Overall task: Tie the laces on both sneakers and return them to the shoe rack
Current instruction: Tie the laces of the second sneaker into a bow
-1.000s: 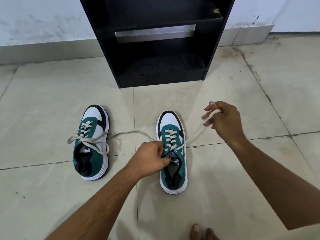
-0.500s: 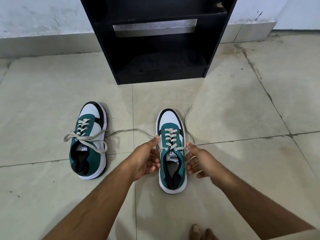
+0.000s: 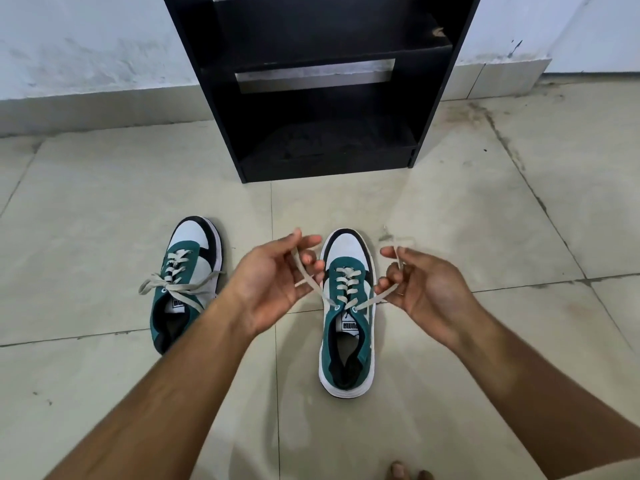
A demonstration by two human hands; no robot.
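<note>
Bare toes (image 3: 398, 471) nearest. Right sneaker (image 3: 348, 313) on the floor (image 3: 104, 393); left hand (image 3: 273, 282) and right hand (image 3: 426, 292) each pinch a lace end. Left sneaker (image 3: 185, 282) beside it, laces loose. Shoe rack (image 3: 322, 88) beyond. Risk: slack grip, lace slips free.

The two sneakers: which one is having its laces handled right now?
The sneaker on the right; the left hand and right hand each pinch one of its lace ends. The other sneaker lies untouched.

"PUMA" on right sneaker's tongue label (image 3: 349, 326)
</note>
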